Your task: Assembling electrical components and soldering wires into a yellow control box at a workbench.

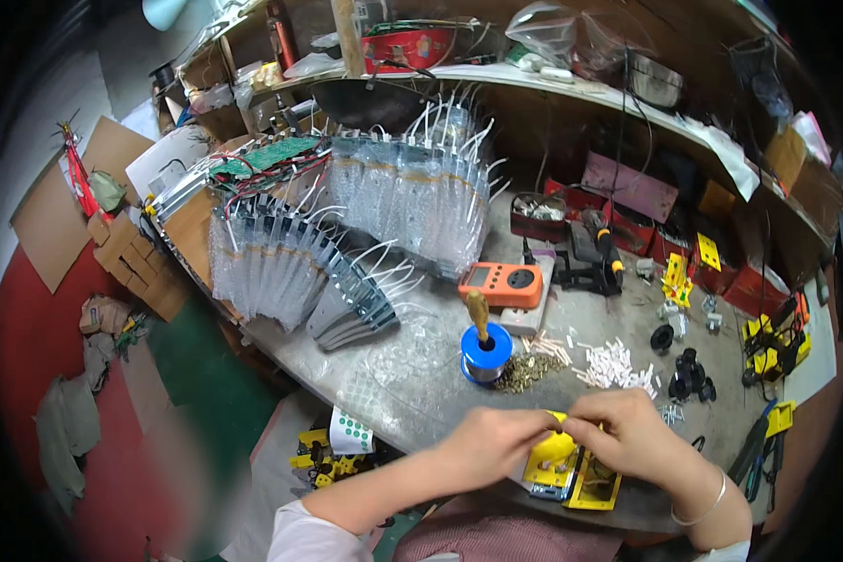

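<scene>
a: where are the two hands?

b: low in the frame, a bit right of the middle. the left hand [508, 438] comes in from the left and the right hand [632, 433] from the right.

a: are they open?

b: no, the fingers are bent in, and the tips are close together at the top of a yellow round part [554, 450]. it is hard to tell if they grip it or pinch some small thing, because the fingers hide that spot.

a: what is under the right hand?

b: a yellow frame [590, 502], just beside the round part, at the near edge of the table [421, 398].

a: and what is near them?

b: just above the hands there is a pile of little white sticks [613, 363]. left of it are tiny brass bits [531, 372], next to a blue spool [486, 360] with a wooden handle [478, 314] standing up in its hole.

a: what is higher up?

b: an orange meter [499, 284], near the middle of the frame. to its upper left stand big packs in bubble wrap [412, 197], with white wires poking out.

a: and at the very top?

b: a red tub [407, 49] and, more to the right, a shiny metal pot [656, 82], both up on the shelf [595, 91].
</scene>
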Motion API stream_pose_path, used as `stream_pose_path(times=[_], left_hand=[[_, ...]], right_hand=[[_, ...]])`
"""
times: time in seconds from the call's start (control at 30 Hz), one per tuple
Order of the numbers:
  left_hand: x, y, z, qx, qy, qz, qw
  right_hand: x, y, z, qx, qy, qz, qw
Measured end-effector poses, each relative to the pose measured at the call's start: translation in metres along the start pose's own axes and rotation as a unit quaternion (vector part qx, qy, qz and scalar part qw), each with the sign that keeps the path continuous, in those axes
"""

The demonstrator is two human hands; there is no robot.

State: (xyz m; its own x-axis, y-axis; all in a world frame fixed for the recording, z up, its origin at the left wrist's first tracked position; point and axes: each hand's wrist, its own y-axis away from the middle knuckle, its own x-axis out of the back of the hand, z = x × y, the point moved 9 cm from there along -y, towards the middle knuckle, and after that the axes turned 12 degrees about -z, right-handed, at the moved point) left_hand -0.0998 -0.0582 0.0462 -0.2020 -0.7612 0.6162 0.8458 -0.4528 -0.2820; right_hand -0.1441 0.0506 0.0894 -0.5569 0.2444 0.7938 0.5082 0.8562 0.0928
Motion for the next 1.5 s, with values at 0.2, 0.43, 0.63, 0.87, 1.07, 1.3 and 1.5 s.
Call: stream_pose_path(times=[0.2,0.43,0.63,0.87,1.07,1.3,1.5], left_hand=[[-0.015,-0.026,-0.035,0.012,0.081,0.072,0.994],[-0.019,-0.018,-0.047,0.014,0.037,0.124,0.991],[-0.013,-0.021,-0.041,-0.024,-0.005,0.176,0.984],[-0.004,-0.023,-0.037,0.005,-0.060,0.201,0.978],[-0.009,-0.025,-0.044,0.018,-0.041,0.185,0.982],[-0.016,-0.026,-0.043,0.019,-0.038,0.178,0.983],[-0.014,-0.031,-0.038,-0.002,-0.061,0.173,0.983]], right_hand=[[0.085,0.050,0.166,-0.259,-0.177,0.202,0.928],[0.125,-0.001,0.229,-0.171,-0.020,0.283,0.944],[0.119,-0.042,0.248,-0.190,-0.071,0.258,0.945],[0.133,-0.024,0.233,-0.252,0.142,0.298,0.910],[0.132,0.002,0.226,-0.222,0.012,0.336,0.915],[0.106,-0.080,0.225,-0.073,0.051,0.274,0.958],[0.142,-0.046,0.183,0.104,0.136,0.307,0.936]])
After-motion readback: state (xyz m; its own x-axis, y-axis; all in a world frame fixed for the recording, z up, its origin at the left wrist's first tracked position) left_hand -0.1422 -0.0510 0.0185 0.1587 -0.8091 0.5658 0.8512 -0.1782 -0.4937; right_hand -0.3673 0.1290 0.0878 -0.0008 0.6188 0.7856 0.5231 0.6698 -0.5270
